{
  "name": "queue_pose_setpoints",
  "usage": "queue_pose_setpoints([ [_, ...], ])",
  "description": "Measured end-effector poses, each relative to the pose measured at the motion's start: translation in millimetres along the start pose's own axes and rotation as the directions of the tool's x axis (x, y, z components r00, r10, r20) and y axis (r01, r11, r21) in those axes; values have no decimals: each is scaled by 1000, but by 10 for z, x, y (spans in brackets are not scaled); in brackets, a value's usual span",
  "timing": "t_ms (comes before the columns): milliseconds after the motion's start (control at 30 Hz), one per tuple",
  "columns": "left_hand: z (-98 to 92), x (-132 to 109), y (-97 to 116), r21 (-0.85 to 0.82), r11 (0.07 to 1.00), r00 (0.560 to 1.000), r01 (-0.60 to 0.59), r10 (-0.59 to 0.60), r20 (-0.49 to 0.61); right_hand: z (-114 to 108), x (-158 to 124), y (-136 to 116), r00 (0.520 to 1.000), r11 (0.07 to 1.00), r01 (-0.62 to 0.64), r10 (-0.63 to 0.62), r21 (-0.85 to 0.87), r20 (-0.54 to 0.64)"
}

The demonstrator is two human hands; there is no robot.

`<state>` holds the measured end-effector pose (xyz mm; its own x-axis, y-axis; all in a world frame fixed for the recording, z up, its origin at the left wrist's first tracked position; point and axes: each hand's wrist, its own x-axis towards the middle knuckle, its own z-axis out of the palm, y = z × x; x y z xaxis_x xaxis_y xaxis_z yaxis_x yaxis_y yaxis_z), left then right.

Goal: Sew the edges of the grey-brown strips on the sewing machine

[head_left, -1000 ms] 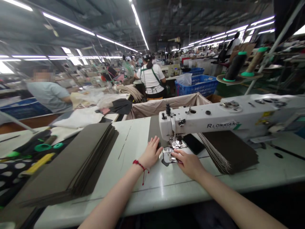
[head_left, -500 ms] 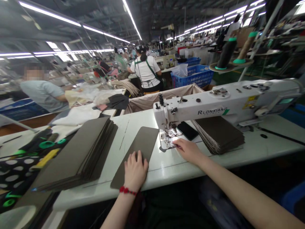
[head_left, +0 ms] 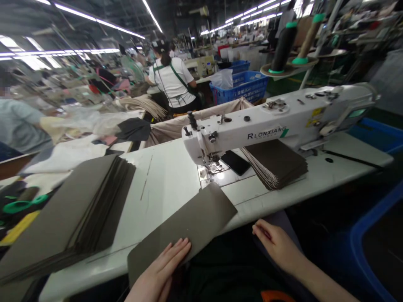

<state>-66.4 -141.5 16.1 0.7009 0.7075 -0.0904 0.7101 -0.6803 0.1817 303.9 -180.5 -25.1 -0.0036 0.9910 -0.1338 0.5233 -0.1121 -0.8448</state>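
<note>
My left hand [head_left: 160, 268] lies flat, fingers together, on the near end of a grey-brown sheet [head_left: 189, 222]. That sheet lies at a slant over the front edge of the white table [head_left: 163, 184], its far corner close to the needle plate [head_left: 214, 170] of the white sewing machine [head_left: 267, 126]. Below the table edge, over my lap, my right hand [head_left: 277, 245] rests palm down with fingers stretched left and nothing visible in them. A thick stack of like sheets [head_left: 78, 209] sits on the left. A smaller fanned stack [head_left: 277, 163] lies under the machine arm.
A black phone [head_left: 239, 162] lies beside the needle plate. Thread cones [head_left: 283, 42] stand behind the machine. A person in a white shirt [head_left: 171, 82] sits with their back to me; another person [head_left: 15, 126] is at far left. Blue baskets [head_left: 242, 84] behind, a blue bin [head_left: 378, 235] at right.
My left hand has dragged the sheet from beside the needle toward me, over the table edge. My right hand has left the needle plate and dropped to my lap. The view tilted down.
</note>
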Motion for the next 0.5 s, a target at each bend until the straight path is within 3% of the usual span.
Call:
queue_pose_setpoints([
  [133, 16, 142, -78, 53, 992, 993, -119, 118, 16, 12, -195, 127, 999, 996, -29, 31, -84, 30],
  [267, 111, 441, -145, 66, 988, 990, -138, 139, 0, 111, -226, 206, 999, 982, 3, 4, -190, 35],
  [500, 107, 570, -127, 16, 988, 987, -151, 151, -58, 208, -38, 226, 993, 959, -53, 22, -279, -113],
])
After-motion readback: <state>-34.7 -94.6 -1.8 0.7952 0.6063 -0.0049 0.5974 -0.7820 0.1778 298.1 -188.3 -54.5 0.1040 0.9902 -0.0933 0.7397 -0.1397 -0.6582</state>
